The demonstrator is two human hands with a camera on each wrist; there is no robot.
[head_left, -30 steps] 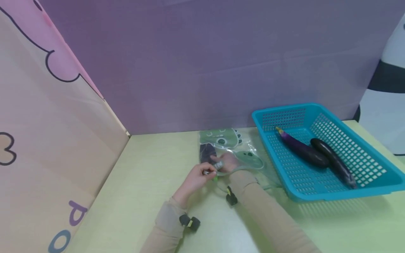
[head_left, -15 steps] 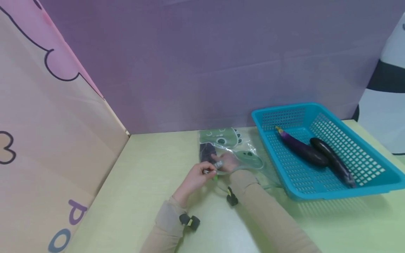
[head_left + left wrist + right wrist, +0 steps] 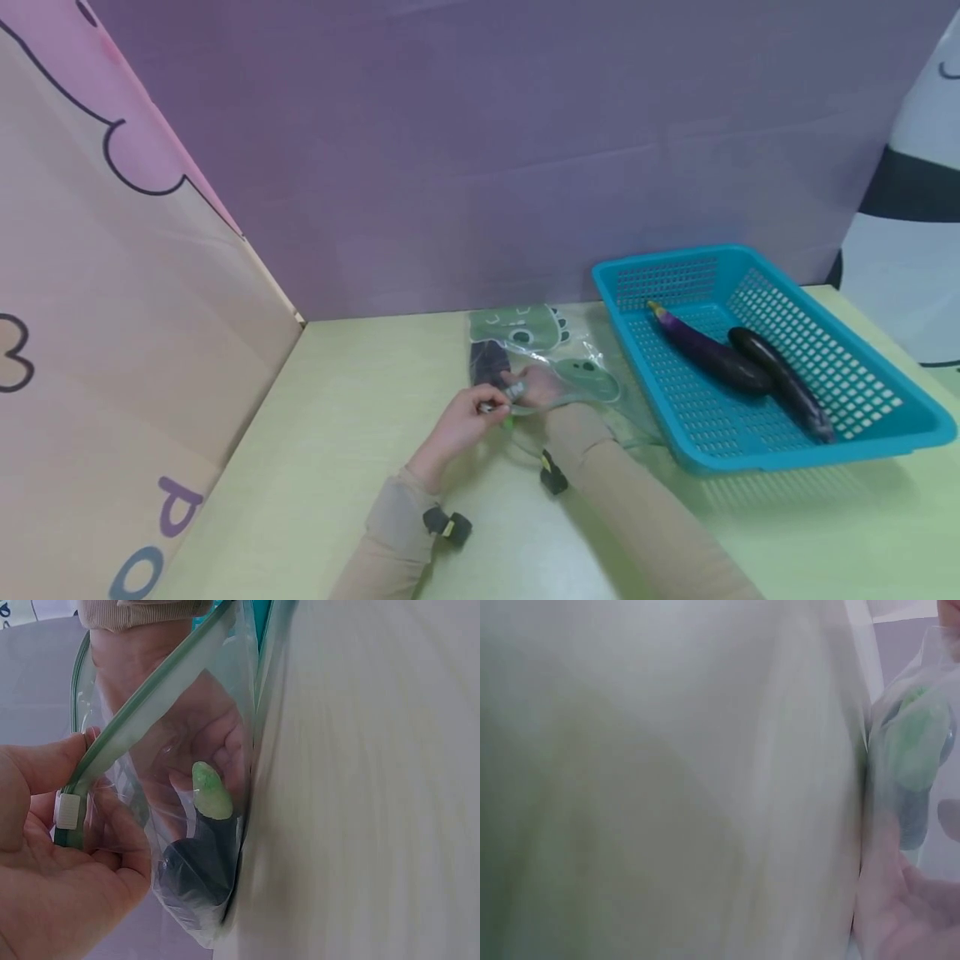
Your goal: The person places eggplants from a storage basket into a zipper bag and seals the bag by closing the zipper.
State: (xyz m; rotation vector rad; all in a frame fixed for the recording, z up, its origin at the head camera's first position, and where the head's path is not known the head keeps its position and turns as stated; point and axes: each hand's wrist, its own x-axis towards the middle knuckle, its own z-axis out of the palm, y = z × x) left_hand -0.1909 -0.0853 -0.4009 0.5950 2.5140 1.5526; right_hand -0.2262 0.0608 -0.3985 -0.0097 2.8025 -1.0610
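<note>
A clear zip bag with green cartoon prints lies on the table in the head view. Dark purple eggplant shows through its left end; a green stem end shows in the left wrist view. My left hand pinches the bag's zip edge by the white slider. Inside the bag is my right hand, its fingers reaching to the dark eggplant. Plastic blurs the contact, and how many eggplants are inside is hard to tell.
A blue perforated basket stands to the right of the bag. Two eggplants lie in it, one with a yellowish stem, one darker. A purple backdrop rises behind the table, and a printed panel borders the left.
The head view has shifted slightly, moving the basket a little left in frame. Both hands keep nearly the same position at the bag.
</note>
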